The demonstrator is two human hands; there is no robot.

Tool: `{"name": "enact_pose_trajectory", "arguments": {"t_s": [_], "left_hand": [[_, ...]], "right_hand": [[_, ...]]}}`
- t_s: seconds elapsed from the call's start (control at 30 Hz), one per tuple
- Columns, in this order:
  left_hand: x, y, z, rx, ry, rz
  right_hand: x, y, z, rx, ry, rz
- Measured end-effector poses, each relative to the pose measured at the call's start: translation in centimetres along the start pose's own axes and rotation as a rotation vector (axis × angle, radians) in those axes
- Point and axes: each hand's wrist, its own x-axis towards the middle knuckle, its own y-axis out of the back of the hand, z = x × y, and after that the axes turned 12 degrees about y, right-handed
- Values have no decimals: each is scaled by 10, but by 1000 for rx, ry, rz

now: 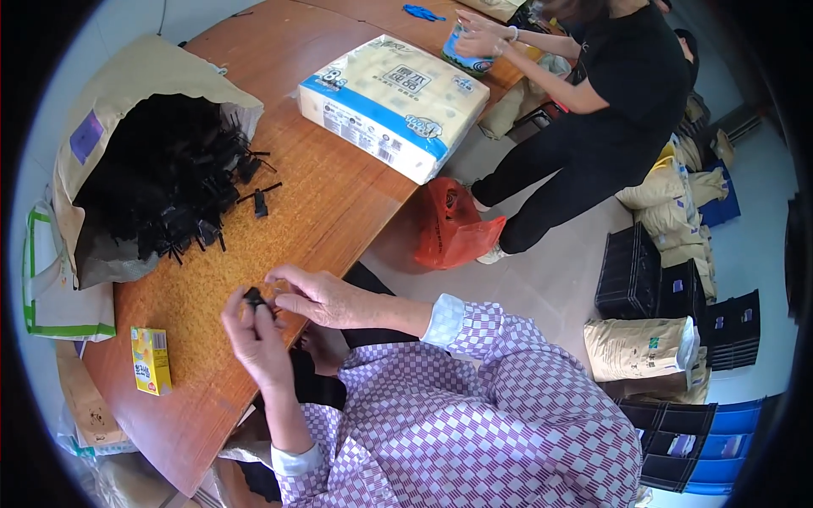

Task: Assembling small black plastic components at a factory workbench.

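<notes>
A small black plastic part (254, 296) is pinched in the fingertips of my left hand (261, 347), above the near edge of the table. Close beside it, my right hand (330, 300) has its index finger and thumb apart, with no object visible between them. Whether its fingertips touch the part is hard to see. Many similar black parts with thin prongs (182, 182) spill from the mouth of a large paper sack (161, 72) lying on its side at the left. One loose black part (260, 203) lies on the wood, apart from the pile.
A yellow carton (151, 361) stands on the wooden table (330, 220) at near left. Farther back sits a large white-and-blue wrapped pack (389, 97). Another person (627, 93) stands beyond, hands on a blue container (466, 52). A red plastic bag (457, 229) rests on the floor.
</notes>
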Motion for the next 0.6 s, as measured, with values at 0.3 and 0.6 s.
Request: {"name": "enact_pose_trajectory", "arguments": {"t_s": [0.3,0.6], "left_hand": [[-6,22,23,-715,391,-173],[-22,-5,30,-530,392,-227]], "right_hand": [[-5,5,-12,574,-63,-70],[3,12,-5,462,-35,33]]}}
